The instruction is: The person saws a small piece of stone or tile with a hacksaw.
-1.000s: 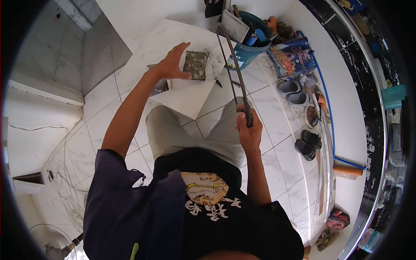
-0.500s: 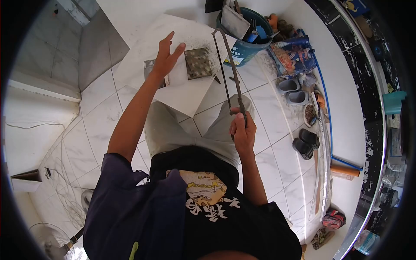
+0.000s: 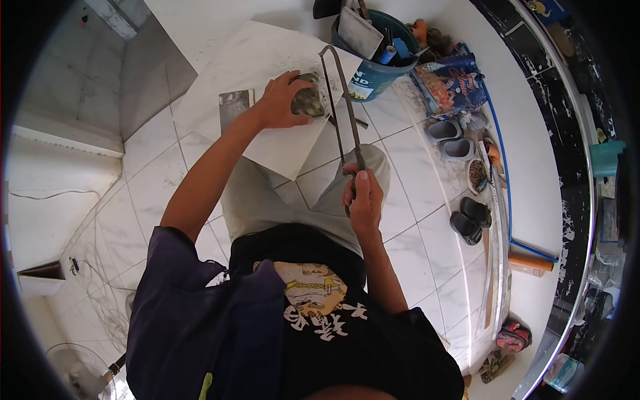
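Note:
My right hand (image 3: 365, 199) is wrapped round the handle of a hacksaw (image 3: 349, 90), whose frame and thin blade point up and away from me. At the left edge of a dark, mottled square piece (image 3: 308, 100), my left hand (image 3: 283, 103) has its fingers and thumb spread apart, partly covering it. That piece lies on a large white board (image 3: 287, 150) in front of my knees. A second, greyish rectangular piece (image 3: 235, 110) rests on the board, left of my left wrist. Dark dust is scattered around the mottled piece.
Behind the saw stands a dark green bucket (image 3: 373, 80) holding tools. To its right are a blue printed bag (image 3: 450, 83), grey clogs (image 3: 453, 140) and black sandals (image 3: 470, 220). A blue pipe (image 3: 503, 167) runs along the right wall. Loose cable (image 3: 97, 280) lies at left near a fan (image 3: 73, 373).
My left hand has come down and to the right, from raised above the board to the mottled piece. The hacksaw in my right hand has shifted slightly left.

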A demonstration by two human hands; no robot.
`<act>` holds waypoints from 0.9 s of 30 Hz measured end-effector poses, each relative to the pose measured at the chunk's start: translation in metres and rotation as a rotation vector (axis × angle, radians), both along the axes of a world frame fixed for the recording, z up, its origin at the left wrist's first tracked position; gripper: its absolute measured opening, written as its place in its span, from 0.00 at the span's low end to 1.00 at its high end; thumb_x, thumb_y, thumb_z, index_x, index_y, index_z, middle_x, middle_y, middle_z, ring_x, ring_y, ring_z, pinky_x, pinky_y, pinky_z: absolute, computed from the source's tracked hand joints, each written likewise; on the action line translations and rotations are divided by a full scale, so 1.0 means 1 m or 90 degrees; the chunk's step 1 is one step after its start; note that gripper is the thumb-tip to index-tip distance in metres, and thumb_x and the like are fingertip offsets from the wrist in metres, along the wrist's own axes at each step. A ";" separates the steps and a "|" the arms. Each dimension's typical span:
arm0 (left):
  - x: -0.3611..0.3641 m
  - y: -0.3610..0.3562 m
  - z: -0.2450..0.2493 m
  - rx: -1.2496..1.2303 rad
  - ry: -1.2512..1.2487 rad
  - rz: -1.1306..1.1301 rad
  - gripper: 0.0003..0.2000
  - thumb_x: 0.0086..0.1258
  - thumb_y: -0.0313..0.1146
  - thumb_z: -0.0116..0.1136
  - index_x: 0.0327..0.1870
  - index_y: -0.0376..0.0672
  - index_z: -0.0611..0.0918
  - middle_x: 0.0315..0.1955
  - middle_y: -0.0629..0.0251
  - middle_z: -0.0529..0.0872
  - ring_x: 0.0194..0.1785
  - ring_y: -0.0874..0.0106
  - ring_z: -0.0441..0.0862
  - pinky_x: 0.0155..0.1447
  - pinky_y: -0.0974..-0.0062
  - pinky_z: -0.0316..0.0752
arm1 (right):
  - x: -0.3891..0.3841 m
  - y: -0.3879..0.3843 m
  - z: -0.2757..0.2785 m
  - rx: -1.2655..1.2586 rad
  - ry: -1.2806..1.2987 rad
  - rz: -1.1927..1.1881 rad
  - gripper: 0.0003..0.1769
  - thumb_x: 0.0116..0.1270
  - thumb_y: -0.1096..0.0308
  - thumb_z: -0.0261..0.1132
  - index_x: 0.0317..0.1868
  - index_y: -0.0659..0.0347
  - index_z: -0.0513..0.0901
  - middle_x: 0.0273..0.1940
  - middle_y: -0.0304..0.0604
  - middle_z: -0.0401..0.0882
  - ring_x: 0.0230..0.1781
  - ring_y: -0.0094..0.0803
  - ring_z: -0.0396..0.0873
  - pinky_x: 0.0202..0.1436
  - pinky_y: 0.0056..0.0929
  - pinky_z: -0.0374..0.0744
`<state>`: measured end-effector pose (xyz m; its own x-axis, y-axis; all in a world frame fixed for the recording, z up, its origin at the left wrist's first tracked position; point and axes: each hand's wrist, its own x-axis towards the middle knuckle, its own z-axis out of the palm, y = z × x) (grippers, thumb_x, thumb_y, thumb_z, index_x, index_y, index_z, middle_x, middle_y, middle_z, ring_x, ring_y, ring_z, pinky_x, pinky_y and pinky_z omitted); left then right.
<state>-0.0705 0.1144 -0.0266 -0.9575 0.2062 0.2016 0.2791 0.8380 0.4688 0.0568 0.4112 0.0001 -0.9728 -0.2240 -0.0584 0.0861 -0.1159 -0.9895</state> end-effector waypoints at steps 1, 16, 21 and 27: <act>-0.002 0.002 -0.003 0.000 0.000 0.000 0.44 0.54 0.48 0.82 0.75 0.53 0.75 0.78 0.45 0.66 0.80 0.42 0.61 0.82 0.49 0.62 | 0.000 -0.002 -0.001 0.000 0.000 0.000 0.23 0.90 0.55 0.49 0.57 0.69 0.81 0.23 0.31 0.67 0.23 0.17 0.63 0.28 0.23 0.66; -0.007 0.015 -0.009 0.104 0.044 0.040 0.31 0.53 0.46 0.84 0.62 0.65 0.88 0.74 0.41 0.66 0.77 0.37 0.60 0.80 0.47 0.64 | -0.013 -0.011 -0.017 0.043 0.001 0.022 0.25 0.90 0.51 0.47 0.56 0.65 0.81 0.24 0.32 0.67 0.23 0.18 0.65 0.28 0.24 0.69; -0.008 0.011 -0.010 0.107 0.032 0.026 0.29 0.53 0.46 0.84 0.61 0.64 0.90 0.75 0.43 0.66 0.77 0.39 0.59 0.80 0.47 0.64 | -0.013 -0.010 -0.017 0.039 -0.008 0.035 0.24 0.89 0.52 0.48 0.55 0.66 0.81 0.25 0.32 0.67 0.24 0.18 0.65 0.29 0.24 0.69; -0.007 0.011 -0.008 0.076 0.028 0.042 0.34 0.57 0.45 0.82 0.69 0.62 0.84 0.74 0.46 0.68 0.78 0.43 0.60 0.80 0.49 0.64 | -0.014 -0.010 -0.030 0.129 0.035 0.019 0.23 0.89 0.54 0.49 0.53 0.66 0.81 0.23 0.30 0.66 0.23 0.16 0.64 0.27 0.23 0.68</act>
<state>-0.0780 0.1253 -0.0344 -0.9580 0.1151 0.2626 0.2475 0.7946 0.5544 0.0431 0.4013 -0.0300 -0.9690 -0.2415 -0.0523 0.0320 0.0873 -0.9957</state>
